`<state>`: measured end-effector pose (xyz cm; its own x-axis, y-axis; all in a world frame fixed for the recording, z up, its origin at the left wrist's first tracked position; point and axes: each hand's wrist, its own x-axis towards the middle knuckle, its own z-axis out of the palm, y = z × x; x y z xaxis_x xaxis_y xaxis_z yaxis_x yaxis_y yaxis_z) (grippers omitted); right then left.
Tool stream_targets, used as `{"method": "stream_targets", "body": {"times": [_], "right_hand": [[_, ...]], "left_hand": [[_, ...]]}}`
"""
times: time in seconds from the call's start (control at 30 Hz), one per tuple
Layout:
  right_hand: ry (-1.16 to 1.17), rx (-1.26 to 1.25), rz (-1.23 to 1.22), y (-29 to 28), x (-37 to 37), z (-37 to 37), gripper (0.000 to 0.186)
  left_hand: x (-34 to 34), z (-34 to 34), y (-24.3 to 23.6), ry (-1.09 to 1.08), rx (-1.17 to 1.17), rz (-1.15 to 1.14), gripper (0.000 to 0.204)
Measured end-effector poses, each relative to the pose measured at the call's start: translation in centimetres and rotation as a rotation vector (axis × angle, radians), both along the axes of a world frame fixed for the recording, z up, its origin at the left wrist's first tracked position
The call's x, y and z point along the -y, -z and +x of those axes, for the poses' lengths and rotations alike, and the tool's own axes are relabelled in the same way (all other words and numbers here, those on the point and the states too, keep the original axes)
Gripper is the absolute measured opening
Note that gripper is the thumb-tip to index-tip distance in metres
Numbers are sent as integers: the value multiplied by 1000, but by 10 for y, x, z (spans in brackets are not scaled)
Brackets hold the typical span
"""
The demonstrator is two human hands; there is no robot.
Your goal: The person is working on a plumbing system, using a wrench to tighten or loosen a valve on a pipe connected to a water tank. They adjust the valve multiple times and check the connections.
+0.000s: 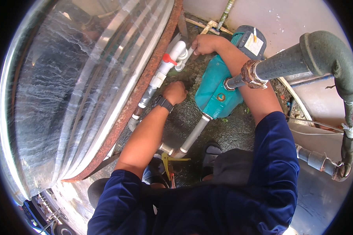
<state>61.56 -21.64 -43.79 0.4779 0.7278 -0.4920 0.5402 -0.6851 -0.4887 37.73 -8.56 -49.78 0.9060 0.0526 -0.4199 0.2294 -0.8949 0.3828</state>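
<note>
My right hand [205, 44] reaches past a teal water pump [219, 88], its fingers closed on the end of a thin white pipe [189, 53]. That piece meets a white elbow fitting [178, 50] by a valve with a red lever [169, 59]. Below the valve, a white and grey pipe [152, 88] runs down along the tank's rusty rim. My left hand [174, 93], with a dark watch at its wrist, is curled low between this pipe and the pump. Its fingertips are turned under, and whatever they hold is hidden.
A large shiny metal tank [78, 78] with a rusty rim fills the left. Thick grey piping [286, 64] crosses above my right arm from the pump. Near my feet, a yellow tool [166, 160] lies by a pale pipe [195, 133] on wet ground. A pale wall [294, 23] stands behind.
</note>
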Motion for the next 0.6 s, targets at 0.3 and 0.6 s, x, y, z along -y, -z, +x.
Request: {"method": "stream_targets", "body": {"times": [0.3,0.6], "right_hand": [[-3,-4,27,-5,2,-3,38],[-1,-13,-2,-3,0,-1,39]], "left_hand": [[2,3,-11,-1,-75,-6,31],[2,2,-13,-6,-67,-4,30]]}}
